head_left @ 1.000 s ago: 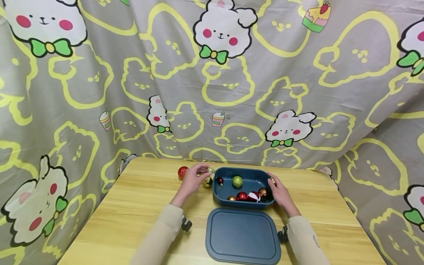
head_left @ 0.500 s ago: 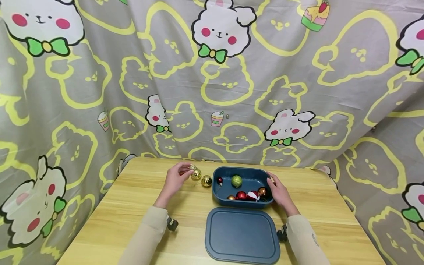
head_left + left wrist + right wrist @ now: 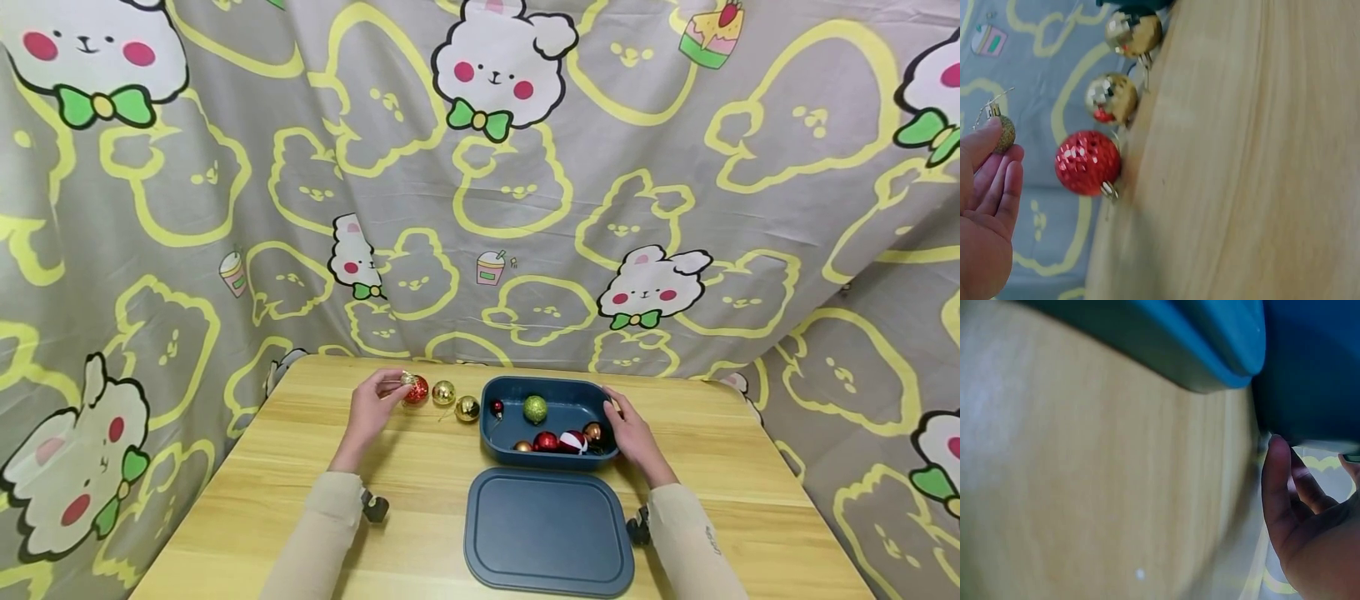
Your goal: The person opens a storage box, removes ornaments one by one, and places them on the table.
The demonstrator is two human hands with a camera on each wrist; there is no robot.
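Observation:
My left hand (image 3: 367,410) pinches a small gold glitter Christmas ball (image 3: 1006,134) by its cap end, between thumb and fingers. Just beside it on the table lies a red Christmas ball (image 3: 416,391), then two shiny gold balls, one (image 3: 443,392) farther left and one (image 3: 467,409) close to the box. At the right end of the blue storage box (image 3: 557,385), my right hand (image 3: 636,433) grips the wall, fingers outside in the right wrist view. Inside are a green glitter ball (image 3: 535,409), a red ball (image 3: 545,442), a red-and-white ball (image 3: 573,442) and several smaller ones.
The flat blue lid (image 3: 549,532) lies on the wooden table (image 3: 742,483) in front of the box. A patterned curtain (image 3: 525,208) hangs right behind the table's far edge and along both sides.
My left hand has moved left, away from the box and past the two gold balls to the red one, carrying the small gold ball. My right hand stays at the box.

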